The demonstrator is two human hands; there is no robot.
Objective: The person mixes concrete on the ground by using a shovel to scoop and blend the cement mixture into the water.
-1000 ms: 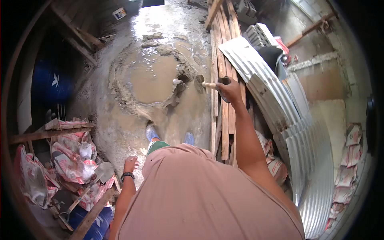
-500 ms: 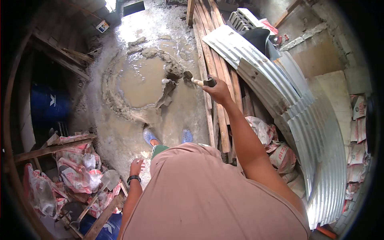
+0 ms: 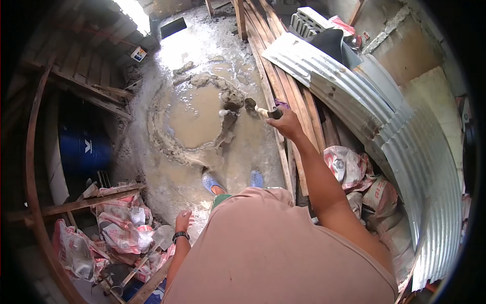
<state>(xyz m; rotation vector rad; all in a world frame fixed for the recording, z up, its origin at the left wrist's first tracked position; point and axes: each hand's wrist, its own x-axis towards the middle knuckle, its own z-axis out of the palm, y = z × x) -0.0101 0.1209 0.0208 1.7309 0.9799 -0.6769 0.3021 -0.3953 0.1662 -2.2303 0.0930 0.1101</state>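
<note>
One tool (image 3: 261,111) in right grip (image 3: 287,124), head (image 3: 250,104) beside mud ring (image 3: 232,97).

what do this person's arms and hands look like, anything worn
The left hand is gloveless, with a black wristband, apparently a watch. The right hand is gloveless too, and no band shows at its wrist. The pinkish-brown top looks sleeveless, leaving the left arm and the right arm uncovered where they show.

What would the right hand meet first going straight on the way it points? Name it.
The right hand holds a tool, whose head leads; along that line likely comes the mud rim around the puddle. Depth is unclear, so it may touch the wet floor first.
</note>
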